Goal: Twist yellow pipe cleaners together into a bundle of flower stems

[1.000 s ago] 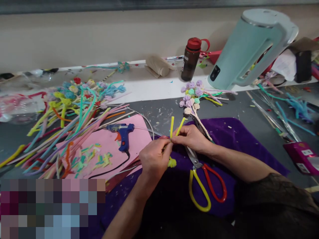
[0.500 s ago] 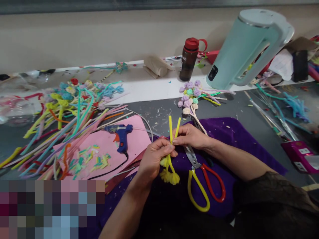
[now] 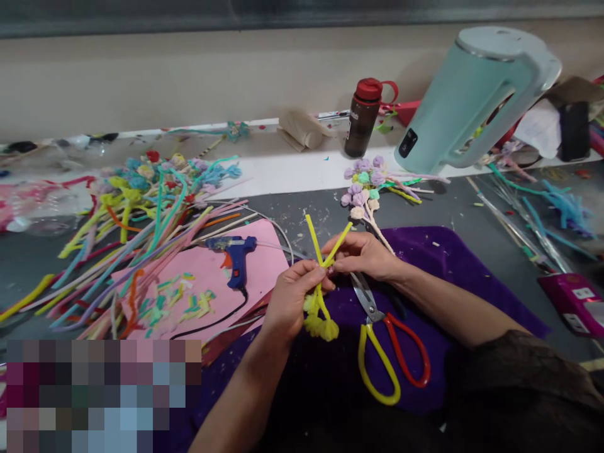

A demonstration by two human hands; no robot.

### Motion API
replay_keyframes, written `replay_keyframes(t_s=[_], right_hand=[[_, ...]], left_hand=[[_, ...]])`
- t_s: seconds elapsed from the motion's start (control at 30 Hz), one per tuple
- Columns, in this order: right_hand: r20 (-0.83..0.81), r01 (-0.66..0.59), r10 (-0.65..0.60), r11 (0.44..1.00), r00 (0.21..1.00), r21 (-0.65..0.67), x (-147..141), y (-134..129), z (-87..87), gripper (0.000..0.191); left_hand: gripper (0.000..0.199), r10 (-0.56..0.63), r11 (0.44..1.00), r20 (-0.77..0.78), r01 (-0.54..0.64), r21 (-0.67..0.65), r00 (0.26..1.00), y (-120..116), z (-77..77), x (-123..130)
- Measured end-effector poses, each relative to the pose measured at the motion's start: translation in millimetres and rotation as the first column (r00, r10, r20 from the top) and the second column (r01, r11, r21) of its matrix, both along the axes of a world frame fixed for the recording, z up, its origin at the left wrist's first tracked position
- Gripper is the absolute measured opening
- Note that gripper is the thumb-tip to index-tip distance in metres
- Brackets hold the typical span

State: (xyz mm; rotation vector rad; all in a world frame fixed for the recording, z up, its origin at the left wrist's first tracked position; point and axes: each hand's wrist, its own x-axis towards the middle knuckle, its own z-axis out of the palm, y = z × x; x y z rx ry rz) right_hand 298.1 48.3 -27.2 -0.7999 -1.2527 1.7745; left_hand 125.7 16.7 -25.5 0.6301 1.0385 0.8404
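Yellow pipe cleaners (image 3: pixel 322 302) with fluffy blossoms hang below my fingers, and two bare stem ends cross and spread apart above them. My left hand (image 3: pixel 295 292) pinches the stems near the crossing. From the right, my right hand (image 3: pixel 361 255) has its fingertips closed at the same crossing, on the yellow stems. Scissors (image 3: pixel 372 311) with one yellow and one red handle lie just below my right hand on the purple cloth (image 3: pixel 436 251), their blade tips partly hidden by that hand.
A blue glue gun (image 3: pixel 238 261) lies on pink paper (image 3: pixel 264 242) with small clippings. Left of it is a heap of coloured pipe cleaners (image 3: pixel 160 189). Behind stand a red-lidded bottle (image 3: pixel 361 126) and a teal kettle (image 3: pixel 453 107); lilac flowers (image 3: pixel 363 182) lie before them.
The two yellow stem ends have gone from nearly parallel to a wide crossed V. Both hands remain closed on them. The whole view has shifted slightly.
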Motion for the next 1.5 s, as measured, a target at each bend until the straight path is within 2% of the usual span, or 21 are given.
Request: replay_keyframes(t_s=[0.17, 0.37, 0.5, 0.7, 0.8, 0.9, 0.97, 1.03, 1.1, 1.17, 1.27, 1.3, 1.37, 1.43, 1.5], right_hand=[[0.015, -0.051, 0.049, 0.978, 0.999, 0.203, 0.3, 0.3, 1.7, 0.018], [0.194, -0.101, 0.010, 0.880, 0.981, 0.464, 6.1, 4.8, 3.8, 0.011], [0.275, -0.139, -0.015, 0.836, 0.961, 0.530, 9.3, 5.1, 5.0, 0.012], [0.306, -0.152, -0.027, 0.824, 0.952, 0.546, 11.0, 5.6, 3.6, 0.015], [0.287, -0.112, -0.050, 0.847, 0.957, 0.520, 8.7, 3.2, 6.0, 0.013], [0.269, -0.014, -0.111, 0.906, 0.957, 0.422, 2.0, -3.6, 9.4, 0.010], [0.239, 0.081, -0.153, 0.954, 0.959, 0.287, -4.6, -9.3, 10.3, 0.009], [0.190, 0.162, -0.178, 0.982, 0.965, 0.099, -11.3, -13.8, 9.7, 0.008], [0.146, 0.195, -0.180, 0.976, 0.973, -0.098, -16.5, -15.9, 8.4, 0.007], [0.113, 0.181, -0.158, 0.954, 0.981, -0.239, -19.3, -15.4, 7.2, 0.009], [0.091, 0.144, -0.121, 0.939, 0.988, -0.313, -19.1, -12.3, 6.4, 0.012], [0.092, 0.131, -0.107, 0.942, 0.990, -0.310, -18.3, -11.4, 6.5, 0.013], [0.107, 0.118, -0.090, 0.952, 0.990, -0.283, -16.5, -10.5, 6.7, 0.012], [0.111, 0.119, -0.095, 0.966, 0.989, -0.231, -14.8, -10.7, 6.7, 0.007], [0.084, 0.122, -0.110, 0.980, 0.990, -0.158, -13.2, -10.9, 6.0, 0.021]], left_hand=[[0.013, -0.096, 0.994, 0.117, 0.102, -0.042, 0.989, 0.4, 1.5, 0.3], [0.011, -0.144, 0.984, 0.172, 0.159, -0.077, 0.974, 0.5, 1.3, -1.8], [0.010, -0.136, 0.983, 0.198, 0.157, -0.092, 0.971, -0.3, 1.5, -1.4], [0.013, -0.110, 0.985, 0.173, 0.131, -0.115, 0.979, -1.2, 2.0, -0.3], [0.013, -0.091, 0.987, 0.174, 0.112, -0.113, 0.980, -1.5, 3.3, 1.0], [0.013, -0.048, 0.993, 0.105, 0.059, -0.103, 0.993, -3.4, 4.6, 4.2], [0.012, 0.012, 0.999, 0.024, -0.011, -0.039, 1.000, -5.8, 4.4, 6.4], [0.009, 0.073, 0.993, -0.084, -0.064, 0.097, 0.994, -8.4, 3.5, 7.3], [0.006, 0.115, 0.958, -0.249, -0.041, 0.284, 0.962, -10.6, 2.8, 6.7], [0.004, 0.168, 0.892, -0.431, 0.050, 0.450, 0.887, -11.7, 3.0, 5.0], [0.003, 0.234, 0.814, -0.558, 0.153, 0.560, 0.796, -11.5, 3.5, 3.0], [0.003, 0.232, 0.816, -0.563, 0.156, 0.556, 0.793, -11.0, 3.2, 2.8], [0.005, 0.177, 0.864, -0.522, 0.122, 0.488, 0.834, -9.4, 1.9, 3.0], [0.007, 0.095, 0.935, -0.382, 0.049, 0.350, 0.919, -7.1, 0.7, 3.2], [0.010, 0.045, 0.983, -0.182, -0.011, 0.182, 0.982, -4.4, 0.5, 3.0]])
